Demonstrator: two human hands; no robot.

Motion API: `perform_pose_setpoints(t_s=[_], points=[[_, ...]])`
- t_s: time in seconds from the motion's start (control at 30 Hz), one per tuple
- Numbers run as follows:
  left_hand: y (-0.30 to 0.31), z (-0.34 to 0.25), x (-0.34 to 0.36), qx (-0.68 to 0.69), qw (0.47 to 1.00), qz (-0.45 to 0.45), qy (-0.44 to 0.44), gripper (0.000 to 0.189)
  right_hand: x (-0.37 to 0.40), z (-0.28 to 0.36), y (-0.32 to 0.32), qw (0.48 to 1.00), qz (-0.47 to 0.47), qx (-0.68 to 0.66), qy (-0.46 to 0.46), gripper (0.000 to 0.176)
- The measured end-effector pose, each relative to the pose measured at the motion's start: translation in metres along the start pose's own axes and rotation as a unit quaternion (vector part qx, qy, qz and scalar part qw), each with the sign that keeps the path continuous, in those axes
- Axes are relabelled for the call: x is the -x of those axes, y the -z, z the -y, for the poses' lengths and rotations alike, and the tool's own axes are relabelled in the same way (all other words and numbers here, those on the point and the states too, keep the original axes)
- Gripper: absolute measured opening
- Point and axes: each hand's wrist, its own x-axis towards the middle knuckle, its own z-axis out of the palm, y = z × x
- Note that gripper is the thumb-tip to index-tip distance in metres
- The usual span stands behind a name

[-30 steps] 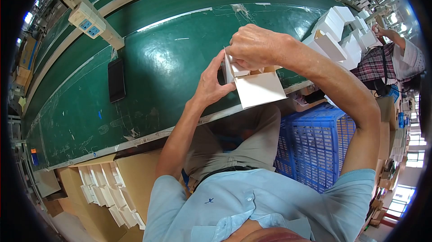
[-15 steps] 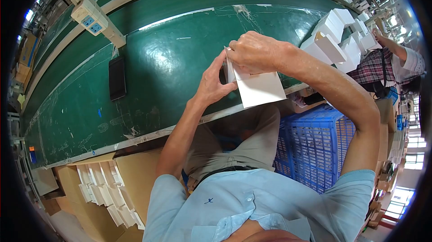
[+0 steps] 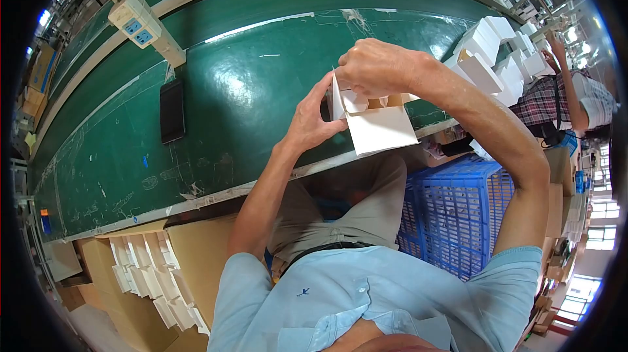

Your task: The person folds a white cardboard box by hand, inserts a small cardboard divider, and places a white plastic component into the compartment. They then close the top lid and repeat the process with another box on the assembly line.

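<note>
A white paper box with its top flap folded toward me stands at the front edge of the green table. My left hand grips its left side, thumb at the near corner and fingers behind the side panel. Over the box's far left part is my right hand, its fingers curled in at the upright left flap; the fingertips are hidden, and what they hold cannot be made out. Part of the box's inside shows below my right wrist.
A black phone lies at the left, near a post with power sockets. White boxes are piled at the right, near another person. Below are a blue crate and a carton holding white boxes.
My right hand has lifted slightly up and away from the front flap, so more of the box's inside shows. My left hand stays on the box's side. The other person's arm has moved.
</note>
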Motion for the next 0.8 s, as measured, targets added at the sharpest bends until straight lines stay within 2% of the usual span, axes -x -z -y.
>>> perform_pose_setpoints(t_s=[0.07,0.17,0.27,0.5,0.8], points=[[0.0,0.001,0.0,-0.006,1.0,0.001,0.004,0.11,0.005,-0.004,0.001,0.996,-0.044,-0.075,-0.006,0.021],[0.0,0.002,0.0,-0.005,1.0,0.001,0.005,0.11,0.011,-0.006,0.007,0.988,-0.051,-0.146,-0.018,0.02],[0.001,0.002,0.0,-0.003,1.0,0.003,0.004,0.11,0.008,-0.004,0.005,0.993,-0.029,-0.11,-0.03,0.023],[0.0,0.002,0.0,0.002,1.0,-0.001,-0.007,0.11,0.006,-0.007,0.007,0.991,-0.026,-0.125,-0.029,0.022],[0.001,0.003,0.0,-0.004,1.0,0.011,0.011,0.11,0.003,0.009,0.003,0.997,-0.011,-0.06,-0.056,0.01]])
